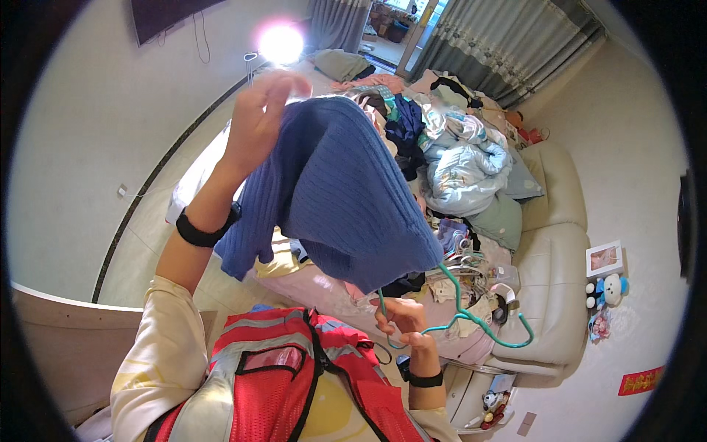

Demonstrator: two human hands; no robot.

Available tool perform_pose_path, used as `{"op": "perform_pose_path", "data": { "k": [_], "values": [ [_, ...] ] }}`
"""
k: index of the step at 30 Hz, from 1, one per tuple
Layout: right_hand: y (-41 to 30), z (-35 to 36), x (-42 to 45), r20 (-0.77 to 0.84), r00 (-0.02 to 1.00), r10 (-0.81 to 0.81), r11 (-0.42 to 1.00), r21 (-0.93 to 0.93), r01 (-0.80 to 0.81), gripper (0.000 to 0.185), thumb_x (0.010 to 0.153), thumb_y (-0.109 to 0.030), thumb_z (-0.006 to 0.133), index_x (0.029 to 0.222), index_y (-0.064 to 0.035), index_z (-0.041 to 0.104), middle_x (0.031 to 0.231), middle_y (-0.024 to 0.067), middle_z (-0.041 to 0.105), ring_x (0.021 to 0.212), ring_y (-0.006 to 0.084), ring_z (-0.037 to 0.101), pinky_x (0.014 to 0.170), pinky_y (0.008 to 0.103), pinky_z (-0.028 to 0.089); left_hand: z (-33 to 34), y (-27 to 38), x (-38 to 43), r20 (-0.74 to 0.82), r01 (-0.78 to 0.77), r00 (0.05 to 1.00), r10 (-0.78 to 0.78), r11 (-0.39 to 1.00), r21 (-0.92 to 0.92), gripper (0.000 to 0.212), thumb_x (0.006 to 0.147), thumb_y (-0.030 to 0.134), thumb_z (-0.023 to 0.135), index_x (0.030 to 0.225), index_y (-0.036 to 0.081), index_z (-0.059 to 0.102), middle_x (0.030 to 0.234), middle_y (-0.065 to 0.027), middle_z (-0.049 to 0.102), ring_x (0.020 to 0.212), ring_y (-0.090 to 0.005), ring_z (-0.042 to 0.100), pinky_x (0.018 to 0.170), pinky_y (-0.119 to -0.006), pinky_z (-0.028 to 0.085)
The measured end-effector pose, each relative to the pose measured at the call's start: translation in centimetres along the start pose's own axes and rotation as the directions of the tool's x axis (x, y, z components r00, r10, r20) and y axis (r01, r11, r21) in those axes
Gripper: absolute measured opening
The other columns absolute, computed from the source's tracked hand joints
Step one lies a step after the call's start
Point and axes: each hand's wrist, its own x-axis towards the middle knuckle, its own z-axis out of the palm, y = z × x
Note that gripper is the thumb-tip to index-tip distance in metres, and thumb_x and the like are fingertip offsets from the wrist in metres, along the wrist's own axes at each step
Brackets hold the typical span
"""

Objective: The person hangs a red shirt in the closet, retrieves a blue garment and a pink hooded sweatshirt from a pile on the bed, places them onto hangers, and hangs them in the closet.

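A blue ribbed knit garment (353,188) hangs spread in front of me, its lower corner over part of a green clothes hanger (458,293). My right hand (406,323) grips the hanger's wire side below the garment, and the hook points to the right. At the garment's upper left edge my left hand (257,119) is raised with bent, blurred fingers; whether they pinch the knit cannot be told. The part of the hanger under the cloth is hidden.
Beyond the garment, a bed (331,290) bears heaped clothes, a light blue quilt (464,171) and several hangers (464,257). A cream leather sofa (549,265) stands at the right. A bright lamp (280,44) shines at the far left.
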Motion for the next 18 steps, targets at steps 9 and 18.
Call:
{"op": "perform_pose_path", "data": {
  "k": [9,18],
  "values": [
    [1.3,0.3,1.1,0.069,0.989,0.132,0.985,0.1,-0.139,0.087,0.064,-0.05,0.062,0.126,0.0108,0.046,0.063,0.0006,0.041,0.051,0.0088,0.037,0.048,0.022,0.028,3.1,5.4,-2.4,0.64,-0.719,0.559,0.528,0.693,0.057,0.047,0.077,0.053,0.059,0.064,0.009,0.048,0.063,-0.0045,0.05,0.063,-0.0203,0.055,0.057,-0.031,0.045],
    [2.1,-1.0,1.6,0.158,0.968,0.193,0.971,0.111,-0.212,0.073,0.072,-0.029,0.064,0.133,0.0027,0.041,0.095,0.0053,0.053,0.076,0.0106,0.047,0.063,0.0237,0.04,5.4,4.6,-4.9,0.577,-0.651,0.633,0.516,0.759,0.035,0.048,0.075,0.053,0.061,0.059,0.011,0.047,0.052,-0.0024,0.048,0.049,-0.0205,0.055,0.043,-0.031,0.042]
  ]
}}
